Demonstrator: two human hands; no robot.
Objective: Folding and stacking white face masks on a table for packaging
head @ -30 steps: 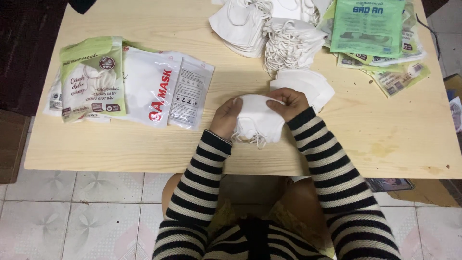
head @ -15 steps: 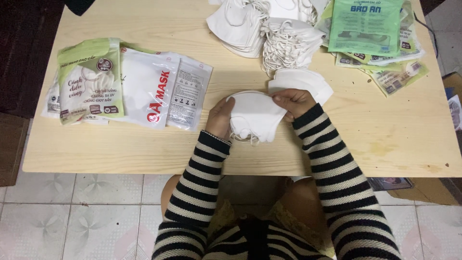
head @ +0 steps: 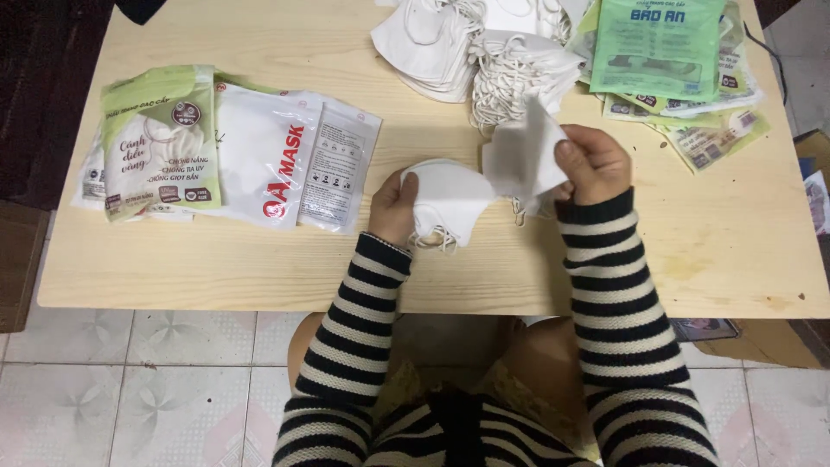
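white folded mask (head: pixel 450 201) gripped in left hand (head: pixel 396 207) fingers, right hand (head: pixel 592 163) fingers pinching another mask (head: pixel 523 156) just beside

Table (head: pixel 259 277): pale wood, set on a tiled floor (head: pixel 130 398).
Left end of table: overlapping flat packets; green-and-white packet (head: pixel 160 138) on top nearest the left edge, white packet with red lettering (head: pixel 268 156) beside it, clear-backed packet (head: pixel 341 169) furthest in.
Far edge, middle: loose heap of white masks (head: pixel 450 43) with tangled ear loops (head: pixel 506 82).
Far right corner: stack of green printed packets (head: pixel 661 47), fanned out toward the right edge.
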